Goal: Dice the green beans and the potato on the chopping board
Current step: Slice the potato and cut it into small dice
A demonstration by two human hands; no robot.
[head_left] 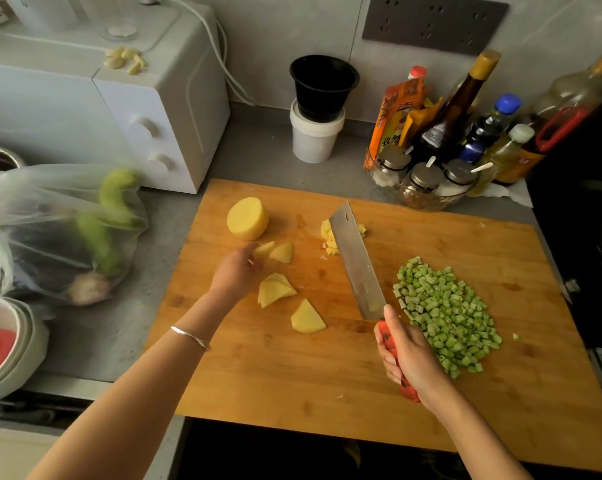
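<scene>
Left hand pinches a potato slice, right hand grips the knife; green beans are diced, few potato dice made, other slices and a chunk remain.

A single head-worn wide-angle camera looks forward and steeply down, close over the chopping board filling mid-frame. The wall lines the top edge.

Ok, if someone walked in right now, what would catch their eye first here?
The cleaver gripped by the right hand, its blade over the middle of the chopping board. Right of it sits a heap of diced green beans; left of it lie pale potato slices, one pinched by the left hand.
</scene>
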